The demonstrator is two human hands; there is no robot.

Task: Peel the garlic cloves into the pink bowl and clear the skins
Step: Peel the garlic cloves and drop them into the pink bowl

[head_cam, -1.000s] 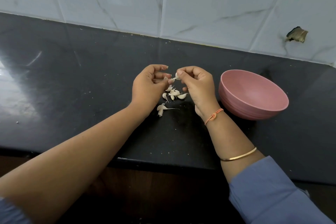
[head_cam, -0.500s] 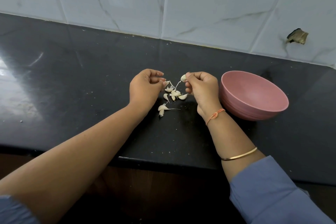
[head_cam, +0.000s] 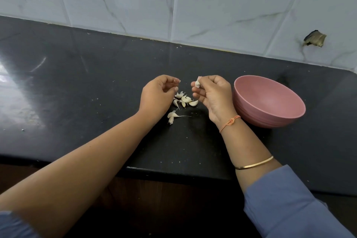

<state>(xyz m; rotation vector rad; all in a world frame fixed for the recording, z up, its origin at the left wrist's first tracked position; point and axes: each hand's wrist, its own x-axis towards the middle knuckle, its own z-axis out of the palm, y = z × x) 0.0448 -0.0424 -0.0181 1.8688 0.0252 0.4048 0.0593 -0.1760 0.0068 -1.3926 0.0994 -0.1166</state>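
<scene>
right hand (head_cam: 214, 96) pinches small white garlic clove (head_cam: 197, 83) left of round pink bowl (head_cam: 260, 114) | left hand (head_cam: 156, 98) curled, apart from it, grip unclear | loose pale cloves (head_cam: 185, 99) between hands

No writing, label, brand, number or sign can be read anywhere in the view. The bowl (head_cam: 257, 116), the table (head_cam: 96, 83) and the wall tiles (head_cam: 212, 6) are seen plain, with no legible mark on them.
</scene>
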